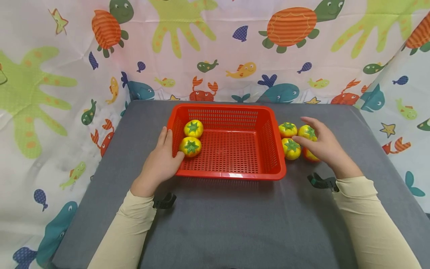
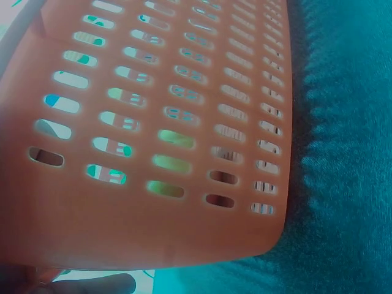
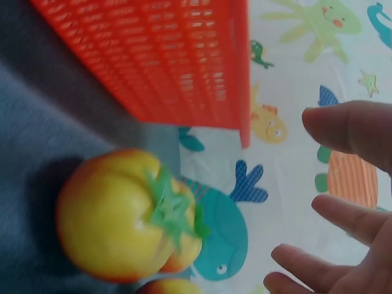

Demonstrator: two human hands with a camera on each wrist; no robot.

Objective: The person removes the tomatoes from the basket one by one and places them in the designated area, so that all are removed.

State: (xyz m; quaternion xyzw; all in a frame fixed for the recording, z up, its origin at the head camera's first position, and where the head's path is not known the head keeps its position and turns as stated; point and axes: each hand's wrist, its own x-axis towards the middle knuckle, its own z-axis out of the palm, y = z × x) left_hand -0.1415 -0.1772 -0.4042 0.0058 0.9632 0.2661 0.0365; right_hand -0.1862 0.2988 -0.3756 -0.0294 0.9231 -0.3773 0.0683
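Observation:
A red plastic basket (image 1: pixel 221 173) with slotted walls stands on the grey table. Inside its left end lie two yellow-red tomatoes (image 1: pixel 190 147) with green star-shaped tops. My left hand (image 1: pixel 162 160) holds the basket's left rim, thumb over the edge and fingers along the outer wall; the left wrist view is mostly filled by the slotted basket wall (image 2: pixel 141 214). Several more tomatoes (image 1: pixel 291 149) sit just outside the basket's right wall. Above them hovers my right hand (image 1: pixel 324 145), fingers spread and holding nothing; a tomato (image 3: pixel 110 214) shows below it in the right wrist view.
A grey cloth-covered table (image 1: pixel 221 231) carries everything. Behind and at both sides hangs a white curtain (image 1: pixel 221 48) printed with sea animals. Dark camera mounts (image 1: pixel 164 201) are strapped at both wrists.

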